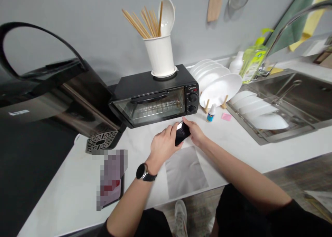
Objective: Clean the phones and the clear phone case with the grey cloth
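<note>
"How does the counter (70,192) look?"

"Smooth; at its front edge, a thin, cloth-like sheet (184,173). Just beyond it, a phone (182,134) with a glossy face."

"And the back edge?"

"A mostly matt oven (155,92) with a glass door (155,109), glossy plates (220,88); rightward, a smooth metal sink (250,127)."

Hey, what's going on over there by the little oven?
A person's left grip and right grip are both on a dark phone, held up in front of the toaster oven. A gray cloth lies on the white counter, nearer the person. A small blue-labeled bottle stands off to the right.
</note>
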`<state>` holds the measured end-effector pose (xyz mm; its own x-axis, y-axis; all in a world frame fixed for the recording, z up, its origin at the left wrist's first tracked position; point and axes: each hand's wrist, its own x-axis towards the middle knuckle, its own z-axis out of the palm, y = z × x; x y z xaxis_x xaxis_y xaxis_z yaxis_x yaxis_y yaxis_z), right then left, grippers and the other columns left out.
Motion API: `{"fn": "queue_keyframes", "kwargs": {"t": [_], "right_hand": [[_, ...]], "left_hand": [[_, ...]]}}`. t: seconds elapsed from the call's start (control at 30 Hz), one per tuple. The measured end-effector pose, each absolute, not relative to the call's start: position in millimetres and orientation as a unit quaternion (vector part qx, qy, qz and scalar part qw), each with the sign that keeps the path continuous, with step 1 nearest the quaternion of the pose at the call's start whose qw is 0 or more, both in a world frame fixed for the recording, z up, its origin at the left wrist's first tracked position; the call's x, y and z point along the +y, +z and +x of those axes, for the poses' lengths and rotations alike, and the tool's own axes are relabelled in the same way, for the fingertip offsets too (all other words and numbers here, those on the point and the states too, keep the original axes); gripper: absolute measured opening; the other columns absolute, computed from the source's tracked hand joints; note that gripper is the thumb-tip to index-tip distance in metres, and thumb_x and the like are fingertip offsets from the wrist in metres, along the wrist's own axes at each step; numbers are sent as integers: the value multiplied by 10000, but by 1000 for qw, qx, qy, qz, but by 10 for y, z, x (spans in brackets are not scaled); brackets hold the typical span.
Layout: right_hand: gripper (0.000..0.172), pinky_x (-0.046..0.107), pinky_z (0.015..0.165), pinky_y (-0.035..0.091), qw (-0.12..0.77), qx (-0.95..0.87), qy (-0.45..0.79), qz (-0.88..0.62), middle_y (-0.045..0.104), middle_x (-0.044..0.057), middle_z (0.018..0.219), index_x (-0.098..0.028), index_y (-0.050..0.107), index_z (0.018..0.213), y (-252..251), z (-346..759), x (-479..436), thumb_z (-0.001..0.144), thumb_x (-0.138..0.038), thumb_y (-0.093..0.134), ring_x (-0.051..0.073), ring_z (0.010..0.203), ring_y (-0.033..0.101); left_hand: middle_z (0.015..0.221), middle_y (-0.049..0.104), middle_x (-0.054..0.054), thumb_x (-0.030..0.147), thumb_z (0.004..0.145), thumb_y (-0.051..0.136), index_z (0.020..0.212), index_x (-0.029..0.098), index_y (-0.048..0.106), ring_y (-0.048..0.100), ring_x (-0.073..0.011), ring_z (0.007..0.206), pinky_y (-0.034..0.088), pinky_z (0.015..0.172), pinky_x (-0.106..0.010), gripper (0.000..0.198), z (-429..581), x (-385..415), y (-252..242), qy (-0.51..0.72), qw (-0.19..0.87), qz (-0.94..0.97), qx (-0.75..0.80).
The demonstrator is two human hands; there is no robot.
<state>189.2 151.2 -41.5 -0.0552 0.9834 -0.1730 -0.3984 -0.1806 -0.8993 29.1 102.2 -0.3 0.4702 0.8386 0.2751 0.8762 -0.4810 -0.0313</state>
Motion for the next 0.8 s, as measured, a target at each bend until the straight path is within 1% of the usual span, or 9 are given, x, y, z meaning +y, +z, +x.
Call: {"fn": "queue_keyframes", "kwargs": {"t": [0.07,0.13,0.2,0.27,0.33,0.43,0.67,0.8], "right_hand": [[571,282,577,383,531,-319,658,-428,622,-18,601,-201,599,657,-376,1899,1515,681,-738,793,149,589,533],[541,282,582,422,528,-307,681,-404,669,2,644,-199,643,707,-324,1888,1506,713,-722,781,166,621,586],[508,287,613,476,536,-307,708,-342,711,20,707,-202,686,778,-276,1858,1489,735,-698,787,177,664,635],[496,290,636,512,552,-317,715,-290,718,27,717,-204,701,805,-256,1819,1465,729,-682,812,176,668,657],[518,281,601,511,575,-321,695,-288,696,22,670,-205,687,768,-275,1781,1444,712,-702,822,169,626,650],[561,263,535,477,604,-309,661,-320,678,17,638,-212,658,725,-343,1755,1434,699,-755,797,161,584,633],[598,255,499,455,597,-277,677,-330,665,11,601,-209,638,684,-392,1755,1468,610,-767,841,138,503,577],[585,240,475,440,607,-263,679,-319,635,1,563,-206,626,661,-354,1737,1473,635,-751,836,132,496,569]], "left_hand": [[1137,706,-110,411,877,713,1536,208,428,715,-299,948,512,724,-347,746,281,1030,6,-113,87,-856,-498],[1145,713,-110,422,871,722,1540,219,421,719,-305,948,512,711,-345,762,257,1055,33,-137,86,-840,-518],[1208,709,-119,469,861,731,1546,225,400,723,-318,964,515,697,-345,799,239,1079,69,-186,80,-804,-559],[1270,697,-129,503,849,738,1545,227,390,723,-334,1003,525,701,-347,825,243,1079,95,-232,69,-768,-593],[1290,695,-129,504,843,746,1546,237,394,721,-341,1032,536,719,-350,831,275,1051,95,-252,56,-754,-604],[1305,693,-132,519,842,753,1559,243,389,719,-343,1051,548,734,-351,850,351,997,63,-266,38,-742,-614],[1330,688,-151,522,845,754,1555,225,405,717,-364,1085,566,772,-378,846,422,974,52,-256,19,-734,-629],[1330,694,-152,509,842,753,1532,228,421,704,-372,1141,574,810,-390,816,425,987,69,-261,29,-734,-627]]}}
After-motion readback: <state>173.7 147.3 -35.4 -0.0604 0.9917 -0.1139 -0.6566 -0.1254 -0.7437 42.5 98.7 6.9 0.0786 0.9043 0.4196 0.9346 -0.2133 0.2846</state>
